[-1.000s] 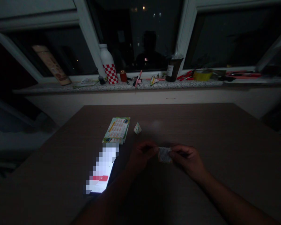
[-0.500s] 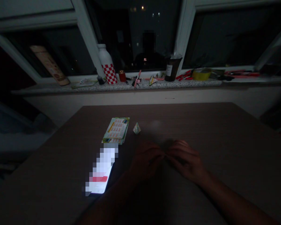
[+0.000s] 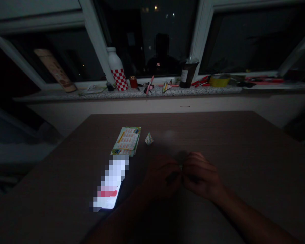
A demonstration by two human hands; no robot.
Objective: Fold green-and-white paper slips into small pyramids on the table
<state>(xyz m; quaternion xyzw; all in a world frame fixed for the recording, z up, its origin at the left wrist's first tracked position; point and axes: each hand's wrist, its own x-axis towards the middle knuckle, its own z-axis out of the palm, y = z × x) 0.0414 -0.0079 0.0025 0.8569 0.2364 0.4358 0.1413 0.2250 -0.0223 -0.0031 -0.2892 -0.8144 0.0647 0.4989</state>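
My left hand [image 3: 162, 174] and my right hand [image 3: 202, 174] meet fingertip to fingertip low over the dark table. Both are closed in a pinch around something small and pale, of which only a sliver shows between the fingers; what it is I cannot make out in the dim light. Beyond my left hand stands a small folded paper shape [image 3: 149, 139] with pointed corners. Left of it lies a stack of printed paper sheets [image 3: 127, 139]. A lit phone [image 3: 108, 200] rests nearer to me, beside my left forearm, its screen partly blurred out.
The brown table [image 3: 244, 142] reaches to the wall under a window. On the granite sill stand a red-and-white checked bottle [image 3: 119, 76], a tilted patterned tube [image 3: 56, 71], a small red jar [image 3: 133, 82], a dark pouch [image 3: 186, 76] and a yellow roll [image 3: 219, 81].
The fingers of both hands have shifted slightly and curled closer together, and a pale sliver now shows between them. The paper shape, sheets and phone stay where they were.
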